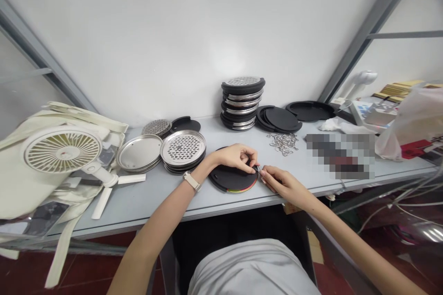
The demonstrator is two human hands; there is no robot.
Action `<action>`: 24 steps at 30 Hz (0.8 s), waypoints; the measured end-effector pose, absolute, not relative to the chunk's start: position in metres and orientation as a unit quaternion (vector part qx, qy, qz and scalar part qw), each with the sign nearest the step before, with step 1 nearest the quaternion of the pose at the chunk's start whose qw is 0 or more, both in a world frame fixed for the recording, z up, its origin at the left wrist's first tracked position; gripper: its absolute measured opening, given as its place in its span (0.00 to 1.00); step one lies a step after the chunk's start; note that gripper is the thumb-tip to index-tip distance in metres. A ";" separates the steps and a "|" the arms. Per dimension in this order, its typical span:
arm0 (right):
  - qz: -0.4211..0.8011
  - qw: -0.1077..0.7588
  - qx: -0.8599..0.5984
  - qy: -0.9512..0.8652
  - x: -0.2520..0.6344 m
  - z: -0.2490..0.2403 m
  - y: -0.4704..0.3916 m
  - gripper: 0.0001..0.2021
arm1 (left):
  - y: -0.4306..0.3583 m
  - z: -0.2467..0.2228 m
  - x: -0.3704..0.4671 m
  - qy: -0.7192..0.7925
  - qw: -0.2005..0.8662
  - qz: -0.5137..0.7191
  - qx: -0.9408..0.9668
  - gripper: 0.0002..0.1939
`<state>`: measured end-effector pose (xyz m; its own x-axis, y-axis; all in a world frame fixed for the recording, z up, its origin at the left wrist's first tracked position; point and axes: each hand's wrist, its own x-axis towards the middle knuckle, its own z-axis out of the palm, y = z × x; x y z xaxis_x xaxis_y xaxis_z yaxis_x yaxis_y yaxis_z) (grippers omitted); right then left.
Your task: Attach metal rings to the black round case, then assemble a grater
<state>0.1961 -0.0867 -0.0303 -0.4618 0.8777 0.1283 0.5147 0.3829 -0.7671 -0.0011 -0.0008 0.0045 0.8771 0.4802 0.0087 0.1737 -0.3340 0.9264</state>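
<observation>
A round black disc [233, 177] with a red and yellow-green line along its front rim lies on the table before me. My left hand [240, 157] rests over its back right part, fingers curled and thumb pressed near the right edge. Just right of the disc, my right hand [277, 179] pinches a small shiny metal piece [260, 170] at the rim. What my left fingers hold there is too small to name. Behind the right hand lies a pile of small metal clips [283, 143]. To the left is a stack of round metal grater plates [183, 149].
A tall stack of black and silver discs [242, 103] stands at the back, with black lids [279, 119] beside it. Plain metal discs [139, 153] and a white fan [62, 151] are at left. A plastic bag [411, 120] sits at right. The table's front edge [207, 214] is near me.
</observation>
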 end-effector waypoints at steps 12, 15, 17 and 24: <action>0.340 0.277 -0.441 -0.783 0.197 -0.030 -0.089 0.18 | -0.003 0.008 -0.001 0.213 0.540 0.135 0.803 0.13; 0.342 0.282 -0.442 -0.780 0.196 -0.029 -0.089 0.18 | -0.003 0.009 -0.002 0.207 0.543 0.133 0.803 0.13; 0.350 0.282 -0.442 -0.776 0.197 -0.028 -0.089 0.19 | -0.004 0.010 -0.001 0.210 0.543 0.136 0.802 0.13; 0.384 0.273 -0.428 -0.771 0.202 -0.027 -0.090 0.19 | -0.004 0.009 0.001 0.220 0.560 0.140 0.787 0.13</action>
